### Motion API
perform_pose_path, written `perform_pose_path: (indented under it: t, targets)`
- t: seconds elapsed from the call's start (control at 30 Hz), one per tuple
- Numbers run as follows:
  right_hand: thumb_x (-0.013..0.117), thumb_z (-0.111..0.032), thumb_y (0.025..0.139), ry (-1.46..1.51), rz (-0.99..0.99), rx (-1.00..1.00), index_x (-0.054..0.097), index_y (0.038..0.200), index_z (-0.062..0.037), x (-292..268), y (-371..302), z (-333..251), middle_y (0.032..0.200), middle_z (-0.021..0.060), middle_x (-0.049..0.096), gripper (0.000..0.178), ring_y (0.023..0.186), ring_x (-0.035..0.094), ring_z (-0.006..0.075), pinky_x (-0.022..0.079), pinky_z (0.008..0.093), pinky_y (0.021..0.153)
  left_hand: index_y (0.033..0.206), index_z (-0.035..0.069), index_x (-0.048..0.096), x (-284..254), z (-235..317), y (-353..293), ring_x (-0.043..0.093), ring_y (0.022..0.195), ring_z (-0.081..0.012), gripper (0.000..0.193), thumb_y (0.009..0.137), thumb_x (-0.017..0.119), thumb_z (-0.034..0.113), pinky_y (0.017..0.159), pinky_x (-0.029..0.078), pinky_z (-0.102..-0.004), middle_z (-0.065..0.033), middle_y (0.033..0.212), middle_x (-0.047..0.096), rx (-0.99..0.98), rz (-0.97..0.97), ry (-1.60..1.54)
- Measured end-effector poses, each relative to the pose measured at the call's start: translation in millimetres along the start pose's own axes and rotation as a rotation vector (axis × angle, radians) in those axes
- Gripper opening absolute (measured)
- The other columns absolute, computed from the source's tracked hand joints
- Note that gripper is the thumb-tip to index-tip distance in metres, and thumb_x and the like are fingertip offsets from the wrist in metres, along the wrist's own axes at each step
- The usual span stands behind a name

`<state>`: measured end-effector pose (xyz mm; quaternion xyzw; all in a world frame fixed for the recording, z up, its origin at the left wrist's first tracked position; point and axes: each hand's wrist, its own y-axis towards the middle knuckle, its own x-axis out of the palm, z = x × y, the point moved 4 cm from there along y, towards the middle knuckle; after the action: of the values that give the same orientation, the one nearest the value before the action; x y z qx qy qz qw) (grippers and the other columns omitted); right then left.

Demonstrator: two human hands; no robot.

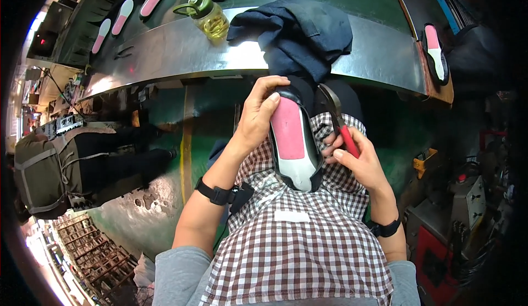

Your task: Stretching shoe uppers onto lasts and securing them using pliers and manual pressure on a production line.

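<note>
A black shoe upper on a last (298, 172) lies sole up on my lap, over a brown-and-white checked apron (297, 256). Its bottom is pink toward the far end and white toward me, with the black edge rising around it. My left hand (256, 113) grips the far end, thumb on the pink part and fingers over the black rim. In my right hand (360, 160) are pincers (347, 139) with red handles, their dark metal head pointing up and away. The jaws are beside the shoe's right side, apart from it.
Ahead stands a green workbench with a metal edge (379, 53), bearing a dark blue cloth (300, 31) and a yellow-green bottle (209, 20). Several similar shoes lie there, one at the far right (435, 53). Another person (60, 166) is at left, a rack (91, 251) lower left, machinery (467, 196) at right.
</note>
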<state>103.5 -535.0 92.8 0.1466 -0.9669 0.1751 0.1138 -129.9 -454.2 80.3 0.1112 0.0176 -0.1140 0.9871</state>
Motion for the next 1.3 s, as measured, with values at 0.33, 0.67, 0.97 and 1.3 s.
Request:
perform_pose_path:
  t: [0.33, 0.67, 0.97, 1.3]
  targets:
    - [0.068, -0.004, 0.086, -0.345, 0.06, -0.154, 0.058, 0.115, 0.002, 22.6, -4.4, -20.0, 0.113, 0.009, 0.062, 0.031, 0.103, 0.06, 0.0174, 0.046, 0.0308, 0.094, 0.114, 0.0, 0.062, -1.0, 14.8, -0.2, 0.054, 0.121, -0.0235, 0.023, 0.099, 0.051, 0.014, 0.107, 0.039, -0.0356, -0.0119, 0.12, 0.061, -0.052, 0.073, 0.084]
    - [0.072, 0.0, 0.07, -0.394, 0.085, -0.228, 0.052, 0.12, 0.0011, 15.3, 78.7, -13.7, 0.11, 0.0075, 0.055, 0.054, 0.098, 0.05, 0.0165, 0.04, 0.0294, 0.093, 0.11, -0.001, 0.056, 6.0, 13.4, 1.4, 0.055, 0.112, -0.032, 0.031, 0.082, 0.058, 0.011, 0.101, 0.042, -0.0393, -0.0165, 0.112, 0.058, 0.045, 0.038, 0.094]
    - [0.058, -0.005, 0.087, -0.638, 0.088, -0.377, 0.054, 0.113, 0.0057, 30.5, 107.0, -27.2, 0.099, 0.0093, 0.058, 0.029, 0.093, 0.055, 0.0186, 0.044, 0.0321, 0.089, 0.102, -0.001, 0.056, -1.9, 2.0, 14.3, 0.056, 0.105, -0.0349, 0.026, 0.087, 0.059, 0.02, 0.094, 0.045, -0.0419, -0.0172, 0.104, 0.058, 0.092, 0.119, 0.1]
    - [0.055, -0.007, 0.092, -0.539, 0.183, -0.384, 0.053, 0.118, 0.0069, 21.0, 107.7, -13.8, 0.105, 0.0109, 0.058, 0.03, 0.099, 0.055, 0.0183, 0.044, 0.0327, 0.091, 0.111, -0.002, 0.058, -10.4, 10.0, 14.5, 0.056, 0.116, -0.0391, 0.025, 0.093, 0.059, 0.016, 0.099, 0.046, -0.0419, -0.0212, 0.118, 0.059, 0.038, 0.031, 0.086]
